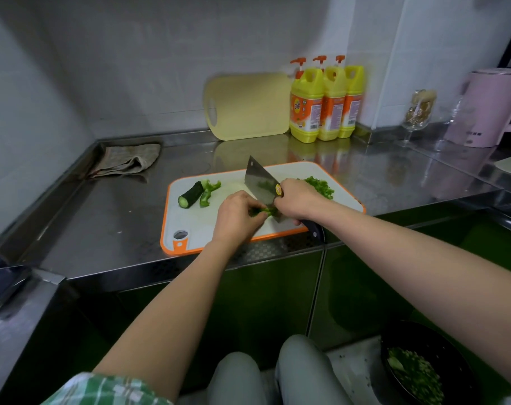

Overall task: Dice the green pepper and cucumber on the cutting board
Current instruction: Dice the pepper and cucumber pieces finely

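A white cutting board (pixel 207 226) with an orange rim lies on the steel counter. My left hand (pixel 238 217) holds down a strip of green pepper (pixel 264 211) with curled fingers. My right hand (pixel 299 200) grips the handle of a cleaver (pixel 260 182), whose blade stands on the board right beside the strip. A cucumber piece (pixel 190 194) and two green pepper pieces (pixel 209 192) lie at the board's left. A heap of diced pepper (pixel 321 187) sits at the board's far right, partly hidden by my right hand.
A yellow cutting board (pixel 248 106) leans on the back wall beside three yellow soap bottles (pixel 326 106). A folded cloth (pixel 125 160) lies at the back left. A pink kettle (pixel 491 109) and a glass (pixel 418 112) stand at right. A black bin (pixel 423 366) with green scraps sits on the floor.
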A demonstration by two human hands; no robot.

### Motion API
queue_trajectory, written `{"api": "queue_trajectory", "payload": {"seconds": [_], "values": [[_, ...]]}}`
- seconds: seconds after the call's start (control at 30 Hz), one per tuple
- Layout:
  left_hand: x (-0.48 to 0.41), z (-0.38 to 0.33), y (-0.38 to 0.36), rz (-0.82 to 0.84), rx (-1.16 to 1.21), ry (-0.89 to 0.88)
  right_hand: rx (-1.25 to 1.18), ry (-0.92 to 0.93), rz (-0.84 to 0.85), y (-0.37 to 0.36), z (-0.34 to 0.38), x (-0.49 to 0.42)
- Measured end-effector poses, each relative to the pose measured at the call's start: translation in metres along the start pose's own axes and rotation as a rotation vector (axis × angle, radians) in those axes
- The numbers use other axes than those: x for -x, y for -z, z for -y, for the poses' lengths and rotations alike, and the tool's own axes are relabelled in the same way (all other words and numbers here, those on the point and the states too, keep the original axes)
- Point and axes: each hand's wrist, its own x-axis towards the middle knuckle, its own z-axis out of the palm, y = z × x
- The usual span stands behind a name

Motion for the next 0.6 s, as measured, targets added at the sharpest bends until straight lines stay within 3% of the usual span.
{"api": "queue_trajectory", "payload": {"seconds": [0.6], "values": [[0.002,-0.003,0.003,-0.006,0.01,0.053,-0.021,0.006,0.153,0.022,0.002,0.004]]}}
